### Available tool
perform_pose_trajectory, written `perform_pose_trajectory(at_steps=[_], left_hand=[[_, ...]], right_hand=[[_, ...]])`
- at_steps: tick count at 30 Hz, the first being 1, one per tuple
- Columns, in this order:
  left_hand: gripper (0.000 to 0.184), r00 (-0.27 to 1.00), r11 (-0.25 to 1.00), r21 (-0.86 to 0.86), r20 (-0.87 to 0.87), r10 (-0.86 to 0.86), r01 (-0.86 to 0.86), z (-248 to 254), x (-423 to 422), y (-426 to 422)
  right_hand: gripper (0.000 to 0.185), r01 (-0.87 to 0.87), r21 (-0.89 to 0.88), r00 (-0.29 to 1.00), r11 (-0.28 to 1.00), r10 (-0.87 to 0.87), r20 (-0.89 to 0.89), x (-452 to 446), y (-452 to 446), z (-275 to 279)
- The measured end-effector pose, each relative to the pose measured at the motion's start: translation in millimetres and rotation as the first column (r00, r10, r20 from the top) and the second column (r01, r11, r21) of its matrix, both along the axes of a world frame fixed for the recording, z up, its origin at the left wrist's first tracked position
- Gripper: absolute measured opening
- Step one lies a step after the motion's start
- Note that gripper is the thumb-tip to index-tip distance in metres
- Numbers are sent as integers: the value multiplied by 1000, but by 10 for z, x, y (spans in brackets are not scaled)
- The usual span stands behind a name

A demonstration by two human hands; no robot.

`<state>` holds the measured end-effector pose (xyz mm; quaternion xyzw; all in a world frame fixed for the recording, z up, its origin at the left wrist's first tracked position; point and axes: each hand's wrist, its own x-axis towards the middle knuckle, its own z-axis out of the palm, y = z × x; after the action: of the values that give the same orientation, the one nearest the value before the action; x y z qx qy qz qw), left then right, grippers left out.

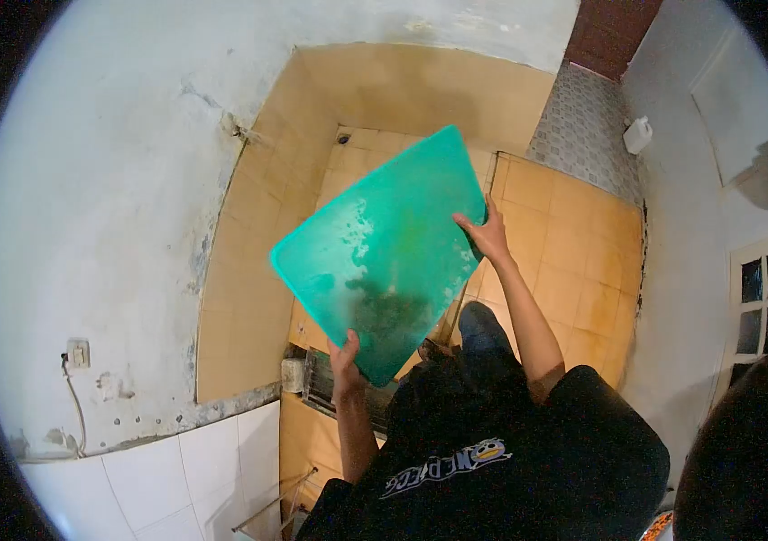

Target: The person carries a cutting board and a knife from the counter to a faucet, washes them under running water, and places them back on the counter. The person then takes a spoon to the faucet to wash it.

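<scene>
In the head view, a rectangular green plastic panel with rounded corners [402,216] is held up at a slant before the body, above an orange-yellow tiled floor [573,261]. It is gripped by both hands, neither of which is released. By the left hand [345,368], the lower-left edge is grasped close to the panel's bottom corner; the thumb is laid on the upper face, while the other fingers are mostly hidden beneath. By the right hand [487,236], the opposite edge is clasped near the right-hand corner, with the thumb spread over the face and a finger extended along the rim. Each grip is opened only to the thickness of the rim; how tightly it is pressed cannot be told. A dark, blotchy stain [393,311] is seen near the bottom corner, and paler wet-looking patches [357,225] are spread toward the middle. At the floor's far left corner, a small round dark drain [343,138] is set. A white plastic jug [638,135] is placed at the right edge of a grey patterned floor [580,126].
</scene>
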<state>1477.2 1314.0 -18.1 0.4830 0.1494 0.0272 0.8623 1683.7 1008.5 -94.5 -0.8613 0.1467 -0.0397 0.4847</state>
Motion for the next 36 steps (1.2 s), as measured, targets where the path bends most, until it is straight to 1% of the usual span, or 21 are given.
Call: perform_pose_trajectory(at_steps=[1, 3, 5, 7, 8, 10, 13, 14, 15, 16, 17, 19, 20, 22, 24, 26, 28, 29, 32, 34, 36], left_hand=[[64, 997, 981, 184, -59, -46, 56, -24, -63, 4], [62, 990, 927, 358, -117, -75, 113, -26, -249, -166], [60, 999, 999, 33, 42, -1, -1, 367, -471, -630], [54, 995, 998, 58, 97, -10, 4, 466, -697, -899], [49, 987, 997, 73, 158, -13, 1, 497, -827, -1076], [50, 987, 998, 66, 156, -21, 11, 571, -1147, -1431], [52, 991, 997, 72, 135, 8, -18, 561, -1591, -1919], [53, 987, 995, 51, 137, 77, -85, 478, -1745, -2097], [55, 981, 989, 33, 137, 139, -144, 442, -1921, -2214], [55, 983, 990, 39, 129, 127, -133, 459, -2098, -2298], [55, 989, 991, 65, 107, 107, -114, 476, -2268, -2384], [55, 990, 991, 79, 95, 101, -109, 474, -2506, -2517], [56, 991, 993, 71, 105, 87, -95, 430, -2654, -2576], [56, 990, 993, 78, 121, 74, -83, 468, -2899, -2679], [55, 984, 985, 97, 114, 133, -144, 537, -3074, -2727], [55, 991, 991, 98, 110, 80, -91, 609, -3210, -2607], [55, 992, 995, 90, 116, 41, -51, 650, -3417, -2628], [54, 992, 994, 75, 107, 69, -77, 648, -3604, -2696], [55, 992, 993, 51, 77, 103, -107, 671, -4167, -2628], [55, 990, 991, 34, 61, 125, -128, 694, -4601, -2634], [53, 996, 993, -105, 69, 64, -57, 686, -5156, -2581]], right_hand=[[114, 14, 49, 999, 999, -16, 46, -56, -104, 12], [112, -24, 82, 999, 996, 20, 49, -208, -350, 55], [109, -57, 122, 998, 991, 54, 30, -480, -582, 166], [106, -87, -121, 996, 989, 87, -2, -839, -760, 458], [106, -82, -118, 997, 990, 83, 4, -949, -911, 395], [108, -119, 28, 982, 993, 113, 151, -1127, -1251, 222], [112, -37, 59, 995, 998, 31, 91, -1457, -1653, 252], [112, -35, 70, 996, 997, 29, 87, -1622, -1801, 275], [112, -85, -34, 995, 996, 87, 47, -1881, -1934, 495], [112, -140, -141, 990, 980, 141, -3, -2110, -2068, 622], [112, -135, -143, 991, 980, 136, -6, -2258, -2188, 576], [113, -140, -9, 989, 990, 140, 43, -2405, -2349, 536], [113, -148, -11, 988, 989, 149, 47, -2521, -2452, 501], [113, -139, 81, 990, 987, 141, -17, -2793, -2559, 582], [112, -171, 38, 985, 985, 172, -15, -3066, -2623, 675], [111, -203, -12, 979, 979, 202, -20, -3273, -2623, 765], [108, -83, 13, 995, 996, 84, -49, -3458, -2678, 832], [108, -87, 13, 995, 996, 88, -40, -3631, -2725, 859], [102, -57, -3, 998, 998, 57, 15, -4135, -2714, 920], [90, -94, 39, 989, 995, 89, 118, -4488, -2725, 917], [83, -156, 99, 980, 983, 142, 139, -4920, -2746, 866]])
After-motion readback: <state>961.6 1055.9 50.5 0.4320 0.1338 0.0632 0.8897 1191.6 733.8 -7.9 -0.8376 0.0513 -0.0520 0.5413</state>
